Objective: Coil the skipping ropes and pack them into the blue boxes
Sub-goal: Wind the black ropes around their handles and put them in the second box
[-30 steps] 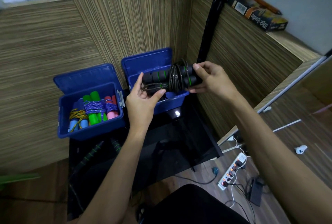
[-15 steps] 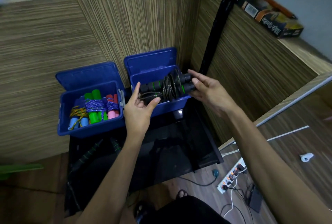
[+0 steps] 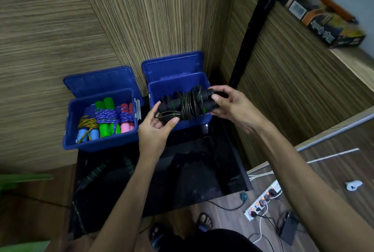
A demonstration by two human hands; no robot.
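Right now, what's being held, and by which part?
A coiled black skipping rope with green-ringed handles: right hand grips the handles' right ends, left hand pinches the left end.

The hands (image 3: pixel 228 108) lowered the coiled black rope (image 3: pixel 187 104) into the right blue box (image 3: pixel 178 85).

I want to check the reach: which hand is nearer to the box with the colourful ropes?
Left. The left hand is just right of that box, gripping the black rope bundle. The right hand holds the bundle's far end.
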